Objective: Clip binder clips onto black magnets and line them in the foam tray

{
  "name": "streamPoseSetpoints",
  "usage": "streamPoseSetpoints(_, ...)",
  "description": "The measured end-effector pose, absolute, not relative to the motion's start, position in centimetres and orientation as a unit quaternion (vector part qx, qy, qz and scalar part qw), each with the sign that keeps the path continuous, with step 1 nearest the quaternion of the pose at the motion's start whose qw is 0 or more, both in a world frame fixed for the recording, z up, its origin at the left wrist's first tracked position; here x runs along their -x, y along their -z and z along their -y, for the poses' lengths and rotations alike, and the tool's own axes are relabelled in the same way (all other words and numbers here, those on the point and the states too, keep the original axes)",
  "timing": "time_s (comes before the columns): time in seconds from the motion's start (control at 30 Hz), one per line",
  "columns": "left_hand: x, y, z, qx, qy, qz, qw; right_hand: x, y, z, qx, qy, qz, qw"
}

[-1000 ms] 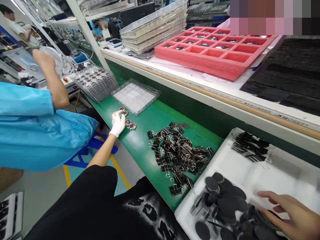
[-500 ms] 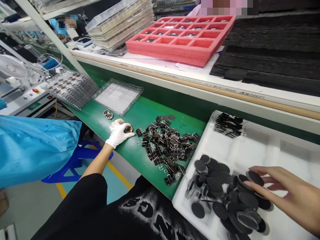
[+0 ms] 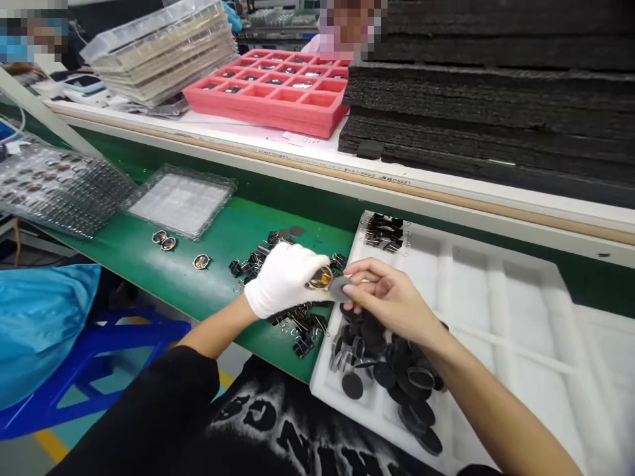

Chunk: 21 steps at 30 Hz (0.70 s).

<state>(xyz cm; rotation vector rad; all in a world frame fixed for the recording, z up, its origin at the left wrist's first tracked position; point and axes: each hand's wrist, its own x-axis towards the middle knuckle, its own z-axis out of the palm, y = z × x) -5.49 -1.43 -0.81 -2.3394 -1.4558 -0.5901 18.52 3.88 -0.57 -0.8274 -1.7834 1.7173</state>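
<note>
My left hand, in a white glove, is closed around a small round part with a shiny rim and amber inside. Bare, my right hand pinches a thin dark grey disc by its edge. Part and disc meet or nearly meet above the border of the white foam tray; whether they touch I cannot tell. Under my right hand, a heap of black discs lies in that tray. Black binder clips are piled on the green table below my left hand, partly hidden by it.
Three similar round parts, one of them alone, lie on the green table. Behind them are a clear plastic tray and stacked blister trays. A shelf above carries a red foam tray and black foam sheets.
My left hand has moved right from the table with a round part. My right hand has lifted a disc from the heap and brought it to that part. The view has turned right.
</note>
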Motion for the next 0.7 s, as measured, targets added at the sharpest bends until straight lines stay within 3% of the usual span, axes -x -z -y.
streamPoseSetpoints(0.1, 2.7, 1.8, 1.1, 0.836, 0.201, 0.480, 0.175, -18.3, 1.6, -3.3, 0.349, -0.505, 0.733, 0.293)
streamPoseSetpoints(0.17, 1.9, 2.3, 1.4, 0.845, 0.180, 0.476, 0.163, -18.3, 2.3, -3.3, 0.359, -0.464, 0.767, 0.259)
streamPoseSetpoints(0.27, 2.2, 2.0, 1.3, 0.859, 0.162, 0.474, 0.110, -18.7, 2.9, -4.1, 0.320, -0.550, 0.745, 0.201)
streamPoseSetpoints(0.43, 8.2, -0.5, -2.3, 0.770, 0.209, 0.603, -0.005, -19.8, 2.8, -7.0, 0.335, -0.718, 0.531, 0.302)
streamPoseSetpoints(0.53, 12.5, -0.8, -5.3, 0.695, 0.058, 0.717, -0.012, -20.5, 2.5, -8.2, 0.333, -0.777, 0.426, 0.324)
streamPoseSetpoints(0.63, 14.6, 0.3, -7.2, 0.721, -0.123, 0.681, -0.019, -20.9, 2.4, -8.4, 0.313, -0.776, 0.452, 0.308)
streamPoseSetpoints(0.7, 15.1, 1.3, -7.7, 0.738, -0.175, 0.652, -0.027, -21.0, 2.3, -8.2, 0.294, -0.772, 0.483, 0.289)
